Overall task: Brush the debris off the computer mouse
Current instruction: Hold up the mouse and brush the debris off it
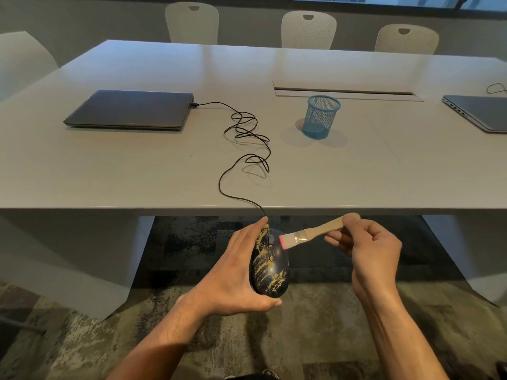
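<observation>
A black computer mouse point(270, 266) streaked with yellowish debris is held off the table, below its front edge, over the carpet. My left hand point(233, 275) grips it from the left side, thumb under its rear end. My right hand point(367, 253) pinches the wooden handle of a small flat brush point(307, 233). The brush's pale, pink-tipped bristles touch the mouse's upper right side near the scroll wheel. The mouse's black cable point(244, 149) runs up over the table edge in tangled loops to a closed laptop point(131, 109).
The grey table point(137, 171) also holds a blue mesh pen cup point(321, 116), a cable slot behind it, and a second closed laptop point(477, 112) at the far right. White chairs stand along the far side. Table legs flank my arms over patterned carpet.
</observation>
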Motion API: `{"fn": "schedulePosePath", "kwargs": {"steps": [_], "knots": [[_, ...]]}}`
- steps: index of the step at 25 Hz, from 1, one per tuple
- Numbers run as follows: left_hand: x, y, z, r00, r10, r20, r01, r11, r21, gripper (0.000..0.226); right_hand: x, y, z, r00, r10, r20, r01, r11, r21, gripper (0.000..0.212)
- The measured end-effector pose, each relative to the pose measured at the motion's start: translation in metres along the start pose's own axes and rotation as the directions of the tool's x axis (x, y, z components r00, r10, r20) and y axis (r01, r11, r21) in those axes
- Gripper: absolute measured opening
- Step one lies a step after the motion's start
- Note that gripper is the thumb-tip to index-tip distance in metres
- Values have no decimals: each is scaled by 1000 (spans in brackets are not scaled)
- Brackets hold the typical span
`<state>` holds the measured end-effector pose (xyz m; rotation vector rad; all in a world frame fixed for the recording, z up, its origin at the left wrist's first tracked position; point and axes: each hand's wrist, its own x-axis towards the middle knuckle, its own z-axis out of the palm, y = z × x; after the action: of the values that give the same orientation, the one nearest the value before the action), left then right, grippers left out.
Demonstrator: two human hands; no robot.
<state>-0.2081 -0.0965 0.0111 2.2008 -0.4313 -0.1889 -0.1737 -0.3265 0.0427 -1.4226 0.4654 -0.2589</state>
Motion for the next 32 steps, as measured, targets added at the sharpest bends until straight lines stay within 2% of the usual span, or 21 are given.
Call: {"fn": "schedulePosePath", "kwargs": {"steps": [2, 4, 6, 10, 15, 20, 24, 29, 32], "knots": [[0, 0, 0, 1000, 4, -2, -4, 1000, 1, 128, 0, 0, -2, 999, -1, -45, 2, 1000, 23, 17], [0, 0, -1, 1000, 6, -7, -6, 1000, -3, 128, -1, -1, -3, 1000, 25, -9, -24, 997, 75, 18], [0, 0, -2, 1000, 6, -6, -6, 1000, -1, 128, -4, 0, -1, 999, 39, 36, -41, 998, 55, 18], [0, 0, -3, 1000, 3, -9, -3, 1000, 2, 129, -5, -3, -2, 1000, 2, -25, 0, 998, 65, 16], [0, 0, -3, 1000, 8, 10, -8, 1000, -1, 127, -10, -10, 13, 982, -75, 173, 80, 997, -20, 17], [-2, 0, -3, 1000, 29, 9, -29, 1000, 3, 128, 9, -29, 21, 974, -189, 121, 190, 982, 7, 17], [-3, 2, -6, 1000, 24, -4, -24, 1000, -13, 129, 4, -30, 22, 963, -139, 232, 143, 990, 2, 17], [-4, 3, -6, 1000, 23, 13, -23, 1000, -15, 130, 10, -26, 30, 972, -201, 122, 202, 979, 1, 16], [-5, 3, -7, 1000, 20, 3, -20, 999, -28, 128, 7, -25, 27, 961, -179, 211, 179, 984, 21, 15]]}}
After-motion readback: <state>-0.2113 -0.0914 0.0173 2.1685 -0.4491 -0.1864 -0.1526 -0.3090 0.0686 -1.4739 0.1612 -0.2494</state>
